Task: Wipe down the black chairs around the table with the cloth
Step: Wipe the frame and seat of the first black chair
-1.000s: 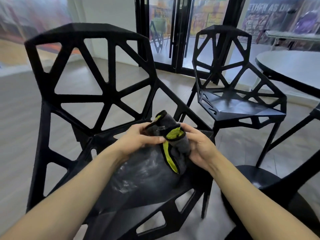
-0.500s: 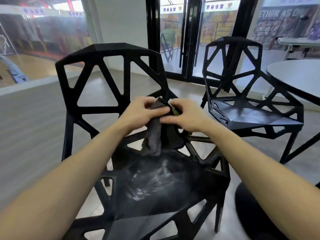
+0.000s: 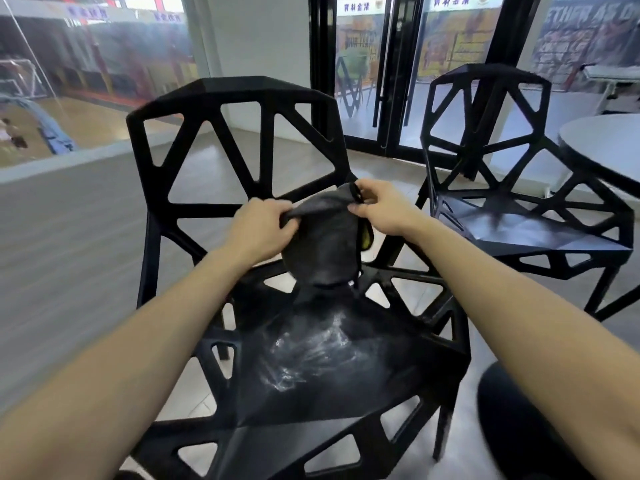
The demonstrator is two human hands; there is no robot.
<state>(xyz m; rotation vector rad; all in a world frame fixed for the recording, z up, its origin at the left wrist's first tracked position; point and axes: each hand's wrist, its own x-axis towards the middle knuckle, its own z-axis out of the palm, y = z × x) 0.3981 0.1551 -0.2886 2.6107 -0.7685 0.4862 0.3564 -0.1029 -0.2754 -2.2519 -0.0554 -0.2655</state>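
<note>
Cloth (image 3: 320,237), dark grey, hangs above the near black chair (image 3: 311,358), its top edge pinched by left hand (image 3: 261,225) and right hand (image 3: 379,209) fingers.

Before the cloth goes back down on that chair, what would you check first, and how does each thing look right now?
1. Cloth held by both hands: ok; left hand and right hand pinch its top edge.
2. Cloth spread open: not ok; it hangs bunched between the hands.
3. Cloth clear of the near chair: cannot tell; its lower end hangs close to the seat back.
4. Seat wiped clean: not ok; pale smears show on it.
5. Second chair reachable: ok; it stands to the right, by the table.
</note>
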